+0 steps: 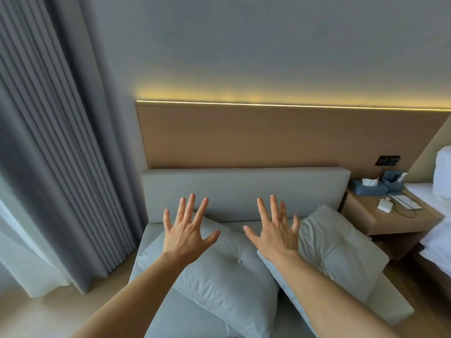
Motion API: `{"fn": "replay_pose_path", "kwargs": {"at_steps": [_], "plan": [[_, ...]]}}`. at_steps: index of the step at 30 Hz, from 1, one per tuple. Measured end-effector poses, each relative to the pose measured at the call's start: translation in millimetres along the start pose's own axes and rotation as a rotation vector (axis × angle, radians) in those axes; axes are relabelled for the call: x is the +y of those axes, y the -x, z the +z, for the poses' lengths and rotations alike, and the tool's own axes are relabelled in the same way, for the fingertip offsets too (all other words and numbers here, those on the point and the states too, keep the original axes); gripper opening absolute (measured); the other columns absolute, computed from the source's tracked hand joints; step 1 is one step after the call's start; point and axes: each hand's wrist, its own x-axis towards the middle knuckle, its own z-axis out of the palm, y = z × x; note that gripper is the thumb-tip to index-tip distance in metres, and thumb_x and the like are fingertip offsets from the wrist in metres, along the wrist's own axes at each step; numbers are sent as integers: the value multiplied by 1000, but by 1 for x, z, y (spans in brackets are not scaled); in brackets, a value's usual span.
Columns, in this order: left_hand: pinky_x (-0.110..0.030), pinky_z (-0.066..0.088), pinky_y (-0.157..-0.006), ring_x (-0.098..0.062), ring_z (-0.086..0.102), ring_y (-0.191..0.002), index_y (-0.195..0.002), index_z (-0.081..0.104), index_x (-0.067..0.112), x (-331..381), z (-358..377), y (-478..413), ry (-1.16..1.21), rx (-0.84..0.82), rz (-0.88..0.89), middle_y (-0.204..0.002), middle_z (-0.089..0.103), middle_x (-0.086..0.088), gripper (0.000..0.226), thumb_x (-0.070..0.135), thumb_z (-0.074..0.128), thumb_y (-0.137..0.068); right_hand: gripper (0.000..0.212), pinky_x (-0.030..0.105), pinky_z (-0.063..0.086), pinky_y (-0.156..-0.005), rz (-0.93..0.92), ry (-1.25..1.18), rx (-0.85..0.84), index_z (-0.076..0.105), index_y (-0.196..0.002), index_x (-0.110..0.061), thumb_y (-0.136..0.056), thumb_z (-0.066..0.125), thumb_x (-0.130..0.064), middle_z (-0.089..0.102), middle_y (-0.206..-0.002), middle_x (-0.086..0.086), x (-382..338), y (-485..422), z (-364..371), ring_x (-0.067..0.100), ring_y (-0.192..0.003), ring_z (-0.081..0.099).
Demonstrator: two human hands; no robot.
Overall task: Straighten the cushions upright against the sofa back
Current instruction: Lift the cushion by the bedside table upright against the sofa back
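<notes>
Two pale grey buttoned cushions lie flat and askew on the sofa seat. The left cushion [219, 272] is turned diagonally, and the right cushion [339, 250] overlaps its edge and reaches the seat's right end. The padded sofa back [244, 189] stands upright behind them. My left hand [186, 228] hovers with fingers spread over the far corner of the left cushion. My right hand [274, 230] is spread above the gap between the cushions. Neither hand holds anything.
Grey pleated curtains [56, 154] hang at the left. A wooden bedside table [380, 220] at the right carries a tissue box [368, 187], a small white device and a cable. A white bed [436, 215] sits at the far right, a wooden wall panel behind the sofa.
</notes>
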Motion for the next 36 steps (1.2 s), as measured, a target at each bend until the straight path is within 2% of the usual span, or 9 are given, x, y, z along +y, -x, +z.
{"fn": "replay_pose_path", "kwargs": {"at_steps": [4,8,13,16,20,23,27,32,36], "plan": [[-66,1,-123,-25,-9,-159,-162,-9,45,-5,32,-62,32,-62,32,-175,-6,0,96,88,31,-86,92,63,7,-121,43,15,-38,-9,-162,-41,-89,30,-83,-21,-173,1,8,-53,20,29,-160,-4],[-67,2,-123,-26,-7,-160,-163,-6,44,24,67,-104,75,-116,96,-175,-4,0,96,88,31,-86,93,63,9,-121,112,24,-54,-7,-162,-41,-88,29,-83,-20,-173,1,41,-87,34,29,-160,-2],[-68,1,-122,-24,-6,-160,-163,-4,44,81,110,-139,122,-181,157,-175,-3,1,96,86,34,-85,92,60,6,-122,163,62,-84,-5,-163,-40,-90,32,-82,-17,-173,1,101,-112,44,28,-160,0],[-67,-3,-123,-24,-12,-159,-161,-12,45,123,134,-158,111,-237,181,-174,-11,2,96,87,30,-85,91,60,8,-122,188,76,-108,-5,-163,-40,-90,31,-82,-16,-174,1,150,-130,51,29,-160,1],[-64,-5,-123,-23,-12,-159,-162,-11,42,185,170,-180,122,-312,138,-174,-9,2,95,87,25,-87,91,59,10,-122,161,88,-171,-4,-163,-38,-91,28,-82,-15,-174,2,221,-158,66,29,-160,1],[-58,9,-125,-20,1,-160,-165,-1,34,235,216,-194,147,-408,18,-175,7,0,94,83,28,-90,88,58,13,-122,103,65,-271,1,-164,-38,-92,29,-81,-10,-175,0,283,-192,91,26,-160,2],[-50,33,-116,-20,30,-151,-162,21,24,303,300,-218,172,-506,-155,-166,35,0,91,79,37,-91,89,55,14,-121,-78,8,-553,5,-164,-39,-92,39,-79,-1,-175,-3,375,-262,151,20,-159,6],[-48,38,-110,-25,46,-141,-156,34,21,349,403,-251,130,-686,-341,-155,48,-2,97,85,48,-84,107,53,18,-120,-334,47,-773,12,-163,-38,-78,57,-85,11,-174,-8,464,-357,236,15,-158,13],[-57,29,-118,-28,34,-150,-164,17,19,350,462,-286,146,-880,-349,-165,35,-6,130,93,62,-67,133,51,21,-122,-486,132,-856,12,-164,-34,-59,75,-85,18,-173,-7,488,-424,297,17,-157,21]]}}
